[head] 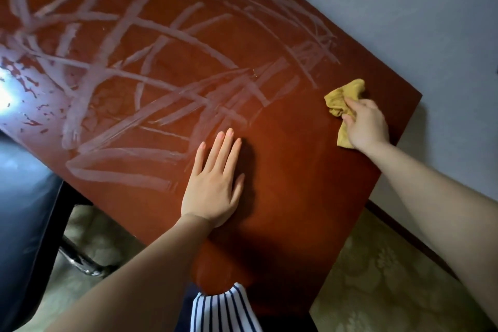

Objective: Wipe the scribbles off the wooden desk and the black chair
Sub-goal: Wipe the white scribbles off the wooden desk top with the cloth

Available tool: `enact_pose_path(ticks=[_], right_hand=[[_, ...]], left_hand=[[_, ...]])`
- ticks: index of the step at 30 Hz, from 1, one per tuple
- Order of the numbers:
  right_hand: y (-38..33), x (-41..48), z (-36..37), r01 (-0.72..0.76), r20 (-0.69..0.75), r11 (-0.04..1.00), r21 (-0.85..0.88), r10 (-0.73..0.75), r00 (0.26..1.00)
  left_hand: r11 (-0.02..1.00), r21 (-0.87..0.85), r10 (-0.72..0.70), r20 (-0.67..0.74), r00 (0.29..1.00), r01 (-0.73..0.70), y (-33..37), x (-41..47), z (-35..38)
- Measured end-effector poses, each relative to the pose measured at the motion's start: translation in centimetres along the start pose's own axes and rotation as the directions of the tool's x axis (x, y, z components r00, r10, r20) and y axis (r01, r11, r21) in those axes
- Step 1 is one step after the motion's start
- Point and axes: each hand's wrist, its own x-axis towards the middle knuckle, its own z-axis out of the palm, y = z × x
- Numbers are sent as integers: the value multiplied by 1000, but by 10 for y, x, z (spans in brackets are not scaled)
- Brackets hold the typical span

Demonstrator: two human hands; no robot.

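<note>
Striped fabric [221, 310] — left hand [213, 188] flat by scribbles [134, 67], right hand [367, 127] round yellow cloth [342, 97]

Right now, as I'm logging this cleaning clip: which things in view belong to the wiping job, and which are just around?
Job: wooden desk, white scribbles, yellow cloth gripped by the right hand, left hand flat on the desk, black chair.
Just around: patterned carpet, wall, striped clothing.
</note>
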Motion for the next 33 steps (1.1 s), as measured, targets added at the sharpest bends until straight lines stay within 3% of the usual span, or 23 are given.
enact_pose_path(ticks=[6,10,13,18,21,27,33], right_hand=[[-57,48,5,33,110,997,-69,-25,994],[-100,34,20,226,89,973,-41,-222,971],[-126,3,35,401,59,916,-8,-400,915],[-137,-63,50,523,68,846,105,-531,845],[-121,-97,51,547,36,824,148,-557,830],[-70,-135,44,588,6,805,78,-590,808],[1,-128,24,410,-17,910,64,-410,912]], left_hand=[[1000,-29,-1,-22,1000,0,0,2,0],[999,-34,0,-21,1000,-1,-1,1,0],[999,-39,-7,-22,1000,6,-2,2,-1],[999,-44,1,-47,999,-3,-2,1,-2],[999,-46,9,-49,999,-11,-2,0,-3],[999,-32,31,-52,998,-33,-4,-4,-4],[998,22,62,-47,997,-61,1,9,-13]])
